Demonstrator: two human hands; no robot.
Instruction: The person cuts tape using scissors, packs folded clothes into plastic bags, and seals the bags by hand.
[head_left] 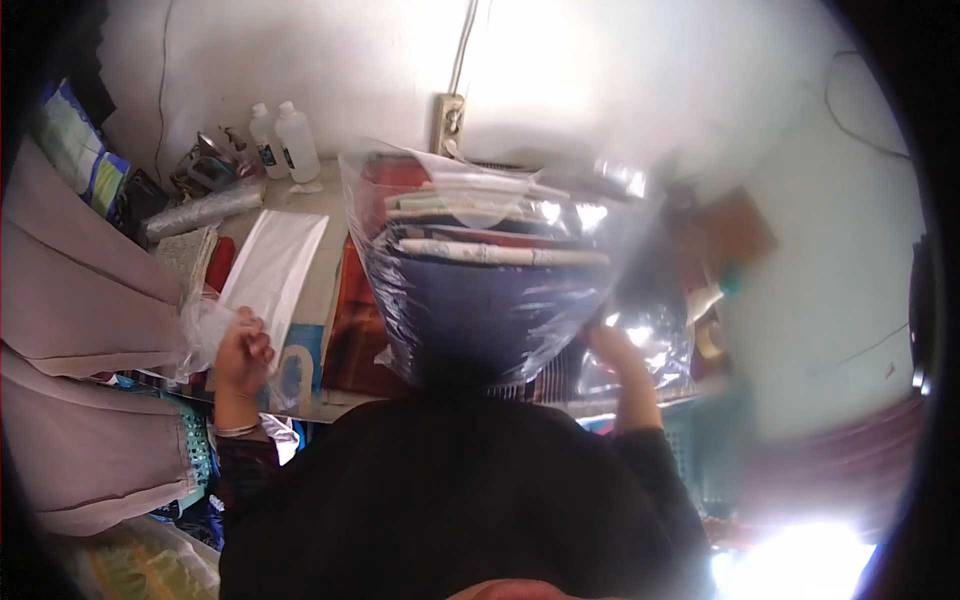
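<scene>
A large clear plastic bag (480, 310) stands in front of me, filled with a stack of folded cloths (500, 250) in dark blue, white and red. To its left, my left hand (247, 350) is raised with curled fingers, closed on a thin piece of clear plastic (207, 330). A long white folded strip (275, 262) lies just beyond that hand. My right hand (615, 350) is at the lower right side of the filled bag; its fingertips are blurred, so their grip is unclear. More shiny clear plastic (655, 340) lies beside it.
Two white bottles (296, 142) and a plastic-wrapped roll (205, 210) are at the back left. Reddish-brown cloth (360, 330) lies under the bag. A power socket (449, 122) is on the wall. A grey-brown curtain (80, 280) hangs at the left.
</scene>
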